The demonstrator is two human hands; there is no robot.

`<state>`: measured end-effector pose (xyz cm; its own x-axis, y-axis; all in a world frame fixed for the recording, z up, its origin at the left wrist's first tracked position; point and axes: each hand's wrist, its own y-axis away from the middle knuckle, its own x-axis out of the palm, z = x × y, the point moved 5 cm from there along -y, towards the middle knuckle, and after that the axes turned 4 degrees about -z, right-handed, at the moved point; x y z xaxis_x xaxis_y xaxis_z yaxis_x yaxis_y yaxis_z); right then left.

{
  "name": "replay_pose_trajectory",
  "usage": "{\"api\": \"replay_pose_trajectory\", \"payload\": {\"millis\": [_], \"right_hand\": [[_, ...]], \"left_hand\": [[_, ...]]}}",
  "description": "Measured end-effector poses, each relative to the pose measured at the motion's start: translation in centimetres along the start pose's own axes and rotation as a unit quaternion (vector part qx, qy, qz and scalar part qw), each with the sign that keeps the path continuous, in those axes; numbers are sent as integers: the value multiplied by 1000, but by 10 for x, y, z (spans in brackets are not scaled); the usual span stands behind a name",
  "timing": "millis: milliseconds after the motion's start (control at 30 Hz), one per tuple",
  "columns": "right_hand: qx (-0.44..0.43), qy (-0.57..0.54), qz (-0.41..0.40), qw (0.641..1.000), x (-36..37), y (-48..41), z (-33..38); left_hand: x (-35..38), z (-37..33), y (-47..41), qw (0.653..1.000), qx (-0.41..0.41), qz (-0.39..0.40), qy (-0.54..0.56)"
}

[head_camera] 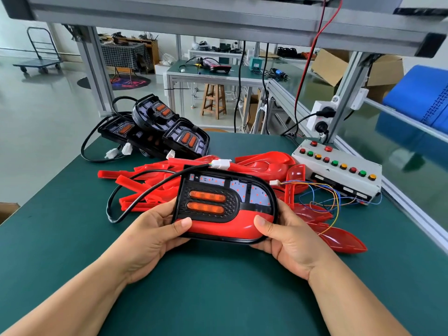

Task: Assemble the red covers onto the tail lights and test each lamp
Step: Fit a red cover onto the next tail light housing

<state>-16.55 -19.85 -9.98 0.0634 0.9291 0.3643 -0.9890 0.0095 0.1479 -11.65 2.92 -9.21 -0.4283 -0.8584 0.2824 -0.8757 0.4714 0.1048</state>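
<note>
Above green surface point(218, 282), left hand point(150, 236) and right hand point(288, 241) clamp tail light point(225, 204) by opposite ends; rigid, light, glossy red cover point(223, 229) likely slippery, edge grip safest.

Bright, even, diffuse light; wide-angle view.
Faint soft shadows on the green tabletop point(218, 287) beneath left hand point(150, 238) and right hand point(291, 241). Pale sheen on floor point(48, 98); small highlights on the red cover point(225, 227) of the tail light point(211, 202). Overhead beam point(169, 18) and rail point(417, 220) bow near edges. Blue crate point(421, 98) smeared soft; centre sharp.
</note>
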Motion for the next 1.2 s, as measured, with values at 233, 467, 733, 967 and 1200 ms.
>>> {"api": "replay_pose_trajectory", "payload": {"millis": [233,467,733,967,1200], "right_hand": [[4,11,-6,1000,-1,0,0],[4,4,-5,1000,3,2,2],[10,10,-3,1000,-1,3,3],[6,-3,43,999,-2,8,4],[24,48,43,998,1,10,4]], "left_hand": [[0,1,0,1000,-1,1,-3],[-2,1,-1,1000,-1,-4,4],[2,1,1,1000,-12,2,-14],[-33,-47,1,965,49,-159,-201],[-75,-111,-28,893,147,-168,-390]]}}
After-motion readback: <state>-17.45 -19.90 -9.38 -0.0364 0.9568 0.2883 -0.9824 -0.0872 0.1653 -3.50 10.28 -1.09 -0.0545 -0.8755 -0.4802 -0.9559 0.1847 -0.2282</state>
